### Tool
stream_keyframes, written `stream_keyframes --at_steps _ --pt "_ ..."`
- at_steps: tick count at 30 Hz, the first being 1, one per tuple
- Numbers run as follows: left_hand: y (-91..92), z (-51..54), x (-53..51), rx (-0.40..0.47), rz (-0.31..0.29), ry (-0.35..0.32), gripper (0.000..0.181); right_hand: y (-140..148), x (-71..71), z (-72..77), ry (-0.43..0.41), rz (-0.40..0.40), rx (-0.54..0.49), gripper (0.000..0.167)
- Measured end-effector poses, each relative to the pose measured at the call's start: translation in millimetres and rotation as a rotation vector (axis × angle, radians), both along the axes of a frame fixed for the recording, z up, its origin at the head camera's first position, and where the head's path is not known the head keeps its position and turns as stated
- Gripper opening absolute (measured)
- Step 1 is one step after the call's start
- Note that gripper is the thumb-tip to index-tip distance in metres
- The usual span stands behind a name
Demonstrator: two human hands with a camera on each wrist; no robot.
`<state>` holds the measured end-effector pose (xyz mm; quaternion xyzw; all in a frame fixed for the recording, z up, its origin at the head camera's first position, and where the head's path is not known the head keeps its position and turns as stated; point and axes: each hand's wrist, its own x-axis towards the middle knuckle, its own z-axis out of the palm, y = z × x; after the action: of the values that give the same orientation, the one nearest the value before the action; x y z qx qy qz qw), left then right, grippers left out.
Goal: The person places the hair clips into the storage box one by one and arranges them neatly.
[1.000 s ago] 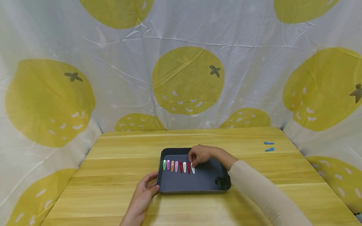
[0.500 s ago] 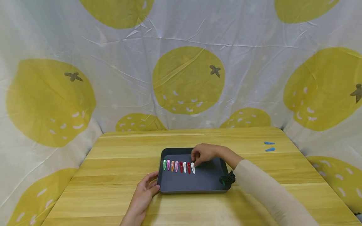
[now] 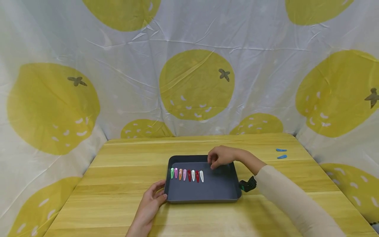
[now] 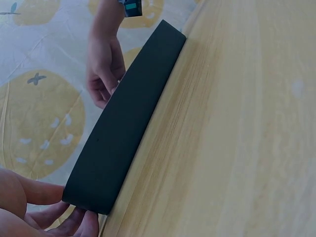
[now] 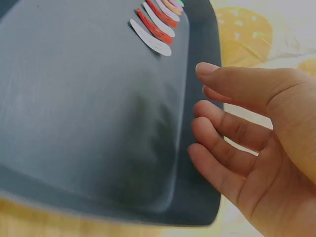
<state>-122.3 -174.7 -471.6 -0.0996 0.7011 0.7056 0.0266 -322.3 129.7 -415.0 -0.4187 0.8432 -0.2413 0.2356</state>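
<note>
A dark grey tray (image 3: 204,193) sits on the table, with several snap hair clips in a row across its left half. From the left come a green clip (image 3: 172,173), a purple one, an orange one, a lilac one, then red and white by turns, ending in a white clip (image 3: 201,176). My left hand (image 3: 149,202) grips the tray's near left corner, thumb and fingers on either side of the wall in the left wrist view. Over the tray's far right part is my right hand (image 3: 222,155); its fingers (image 5: 232,168) are loosely curled, holding nothing.
Two blue hair clips (image 3: 282,156) lie on the wooden table (image 3: 118,184) at the far right. A white curtain with yellow fruit print (image 3: 196,85) hangs behind and along the sides. A black device (image 3: 248,184) is at the right wrist.
My right hand has let go of the last white clip, leaving it in the row, and has moved right and up. The left hand and the tray have stayed in place.
</note>
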Motion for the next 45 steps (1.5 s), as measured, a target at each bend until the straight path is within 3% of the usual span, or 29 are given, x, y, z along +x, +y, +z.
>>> stream_keyframes --at_steps 9,28,33,39,45 --pt "0.5 0.3 1.1 0.006 0.001 0.006 0.051 22.0 -1.0 11.9 0.009 -0.020 -0.026 0.021" --pt "-0.1 -0.8 1.2 0.013 0.002 0.000 0.051 78.7 -4.2 28.3 -0.060 -0.165 -0.055 0.029" --pt "0.1 -0.3 1.0 0.014 0.002 0.003 0.051 98.0 -5.7 33.8 -0.047 -0.216 -0.042 0.029" --pt "1.1 -0.5 1.3 0.015 0.001 0.006 0.051 123.5 -7.1 37.7 -0.088 -0.297 -0.023 0.026" --pt "0.7 -0.9 1.0 0.013 0.003 0.006 0.051 152.4 -10.4 32.0 -0.124 -0.380 -0.037 0.029"
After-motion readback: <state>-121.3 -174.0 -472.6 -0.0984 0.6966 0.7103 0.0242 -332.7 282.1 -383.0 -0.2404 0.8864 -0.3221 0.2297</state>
